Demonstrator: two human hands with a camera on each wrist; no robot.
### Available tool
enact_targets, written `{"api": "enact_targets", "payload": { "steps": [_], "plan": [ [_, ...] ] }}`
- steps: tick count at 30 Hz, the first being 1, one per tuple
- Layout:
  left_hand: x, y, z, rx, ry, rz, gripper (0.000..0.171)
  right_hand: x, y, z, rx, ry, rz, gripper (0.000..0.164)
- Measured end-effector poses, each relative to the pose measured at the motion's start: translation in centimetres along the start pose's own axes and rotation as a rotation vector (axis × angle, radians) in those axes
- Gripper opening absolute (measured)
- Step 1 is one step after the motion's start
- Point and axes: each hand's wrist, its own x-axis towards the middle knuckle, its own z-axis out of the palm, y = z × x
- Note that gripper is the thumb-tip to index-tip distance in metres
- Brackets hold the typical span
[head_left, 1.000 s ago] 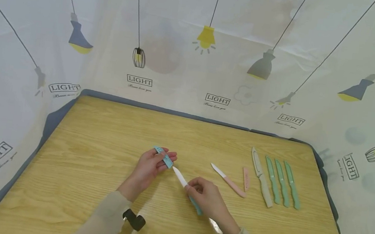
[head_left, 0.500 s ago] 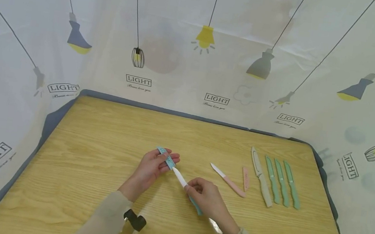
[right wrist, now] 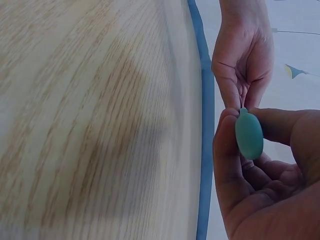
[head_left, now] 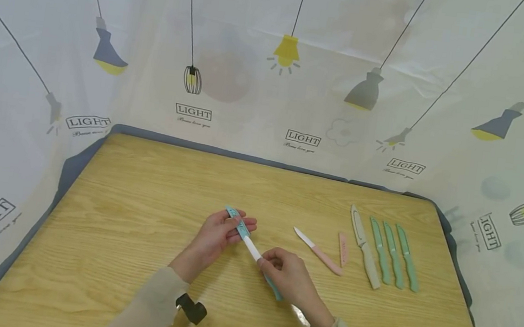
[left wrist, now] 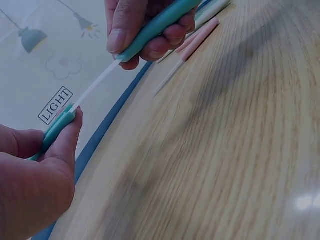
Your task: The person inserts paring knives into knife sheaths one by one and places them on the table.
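My left hand [head_left: 211, 238] pinches a light-blue patterned blade sheath [head_left: 240, 227] between thumb and fingers, above the table. My right hand [head_left: 291, 277] grips the blue handle of a knife with a white blade [head_left: 252, 248]. The blade tip sits inside the sheath's mouth, and the rest of the blade shows bare between the two hands. In the left wrist view the knife's handle [left wrist: 159, 27] and the sheath [left wrist: 59, 127] line up along one slanting line. The right wrist view looks at the handle's rounded end [right wrist: 249, 135], with thumb and fingers on either side.
To the right lie a pink-handled knife [head_left: 326, 260] with a bare white blade and a pink sheath [head_left: 342, 249]. Beyond them are a cream knife [head_left: 370, 264] and several green knives [head_left: 388, 255] in a row. A printed curtain [head_left: 250, 96] surrounds the wooden table [head_left: 142, 181].
My left hand has moved slightly right with the sheath, towards the knife. The blade tip, first just outside the sheath's mouth, is now inside it. The right hand has stayed almost still.
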Motion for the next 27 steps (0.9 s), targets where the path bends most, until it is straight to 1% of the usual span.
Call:
{"api": "enact_targets", "payload": {
  "steps": [8,16,20,27],
  "plan": [
    [-0.3,0.0,0.4,0.024,-0.030,-0.013,0.041,0.1,-0.4,0.1,0.017,0.029,0.013,0.025],
    [-0.4,-0.3,0.7,0.032,-0.048,-0.012,0.041,0.4,-0.3,0.4,0.005,0.055,-0.012,0.028],
    [-0.4,-0.6,0.9,0.038,-0.061,-0.018,0.041,0.4,-0.3,0.4,0.013,0.055,-0.008,0.028],
    [-0.5,-0.9,1.2,0.056,-0.094,-0.004,0.040,0.6,-0.2,0.5,0.025,0.055,0.013,0.028]
  ]
}}
